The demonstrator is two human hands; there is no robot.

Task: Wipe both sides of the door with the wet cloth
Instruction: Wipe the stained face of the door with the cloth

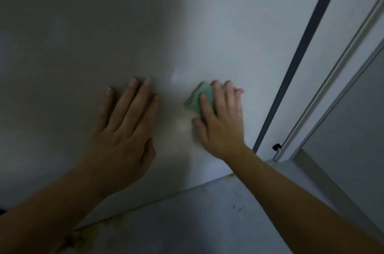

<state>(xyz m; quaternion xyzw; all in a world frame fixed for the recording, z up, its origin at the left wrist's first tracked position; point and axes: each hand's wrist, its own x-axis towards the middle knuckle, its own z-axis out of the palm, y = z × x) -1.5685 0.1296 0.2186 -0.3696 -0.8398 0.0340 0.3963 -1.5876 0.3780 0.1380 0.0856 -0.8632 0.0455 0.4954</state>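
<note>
Fingers (228, 96) of right hand (222, 120) lie mostly straight, spread over green cloth (199, 98), pressing it flat on door (104, 25); no real curl round it visible, though the far fingertips are blurred. Left hand (124, 129) flat on door too, fingers straight and a bit apart, holding nothing, looks like a brace. Cloth sits low on the panel, right of centre, sticking out up-left from under the right fingers, between the two hands and apart from the left one. Right hand is the one on the cloth, so it does the wiping. Unwiped-looking panel lies mostly up and to the left of the cloth; door's long axis runs up out of view. Dark strip (307, 46) and pale frame (332, 66) run along to the right of the right hand. Floor (207, 212) just below the door's bottom edge, stained near the edge. Small black knob (276, 146) at frame foot, purpose unclear. Hidden: most of cloth under the palm, its size and fold unknown; wetness can't be told; door top, handle and other side out of view; dim light, left half in shadow.
</note>
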